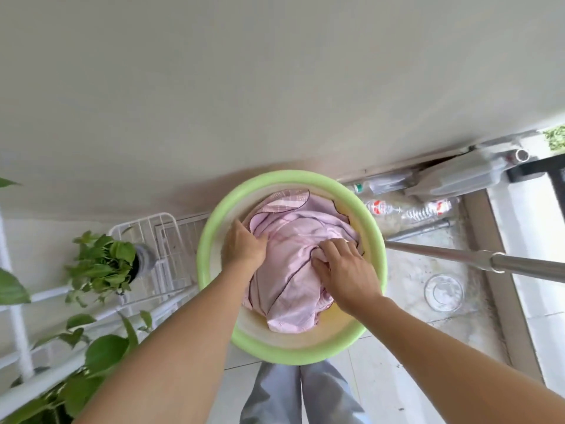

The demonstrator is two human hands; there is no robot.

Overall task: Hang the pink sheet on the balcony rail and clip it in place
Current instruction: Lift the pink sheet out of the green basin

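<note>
Down low, looking straight into a round green basin point(214, 240). Filled with the pink sheet point(290, 286), all bunched up in a soft heap, with thin dark lines along its edges. Not hung yet, lying fully inside the basin. Reaching in with both bare arms. Left grip point(244, 249) at the left side of the heap, close to the basin wall, fingers curled round the edge of the cloth. Right grip point(345, 270) on top of the heap, a bit to the right, fingers bent and pinching a fold of the sheet. Off to the right, a shiny metal pole point(458, 255) slanting in from the side, ending just beside the basin rim. Behind it, some clear plastic bottles point(428, 209) lying on the floor, and a round glass dish point(443, 292) nearer. To the left, a white wire rack point(165, 240) and a leafy green plant point(104, 264). At the bottom, grey trousers point(275, 393) over pale floor tiles point(382, 377).
</note>
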